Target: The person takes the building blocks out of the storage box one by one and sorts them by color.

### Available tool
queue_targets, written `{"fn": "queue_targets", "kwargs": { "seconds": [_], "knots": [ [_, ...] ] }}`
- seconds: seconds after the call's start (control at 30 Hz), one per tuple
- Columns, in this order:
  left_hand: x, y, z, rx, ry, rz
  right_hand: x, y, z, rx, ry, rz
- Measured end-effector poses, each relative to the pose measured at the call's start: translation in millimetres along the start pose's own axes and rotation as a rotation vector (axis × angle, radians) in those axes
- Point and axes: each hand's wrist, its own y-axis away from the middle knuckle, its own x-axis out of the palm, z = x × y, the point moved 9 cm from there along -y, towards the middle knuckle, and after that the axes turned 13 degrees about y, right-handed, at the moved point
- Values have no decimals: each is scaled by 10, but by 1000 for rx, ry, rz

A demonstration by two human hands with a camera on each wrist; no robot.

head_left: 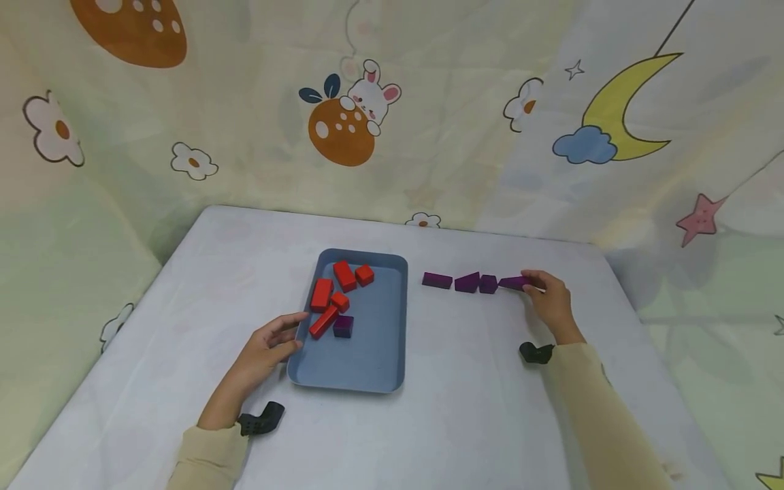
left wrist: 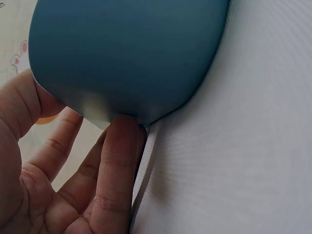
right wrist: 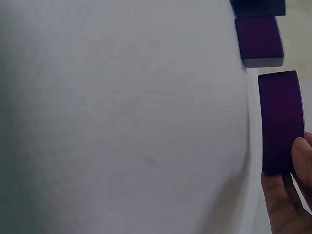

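Observation:
My left hand holds the left rim of a blue-grey tray. In the left wrist view, fingers meet the tray's wall, some tips hidden behind it. Several red blocks lie in the tray's left half, and a purple cube sits below them. Right of the tray runs a row of purple blocks: a rectangular one, a slanted one and a many-sided one. At the row's right end, my right hand pinches a long tapered purple block between thumb and fingers.
A white-covered table carries everything. Behind it hangs a patterned cloth. Black wrist devices stick out from both sleeves, the right one close above the tabletop.

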Motion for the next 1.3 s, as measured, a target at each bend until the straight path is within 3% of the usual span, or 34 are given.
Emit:
{"fn": "queue_targets", "kwargs": {
  "seconds": [0.23,0.47,0.63,0.8,1.3],
  "knots": [
    [9,-7,8,8,-8,5,68,-54,-94,-14,26,25],
    [11,4,-8,14,-1,11,-12,-6,31,0,20,44],
    [12,9,-8,19,-4,13,-76,97,289,-29,20,36],
    [25,3,-44,62,-11,26,-74,231,582,-79,-26,6],
    [26,11,-31,36,8,26,326,488,1486,-235,-230,77]
  ]
}}
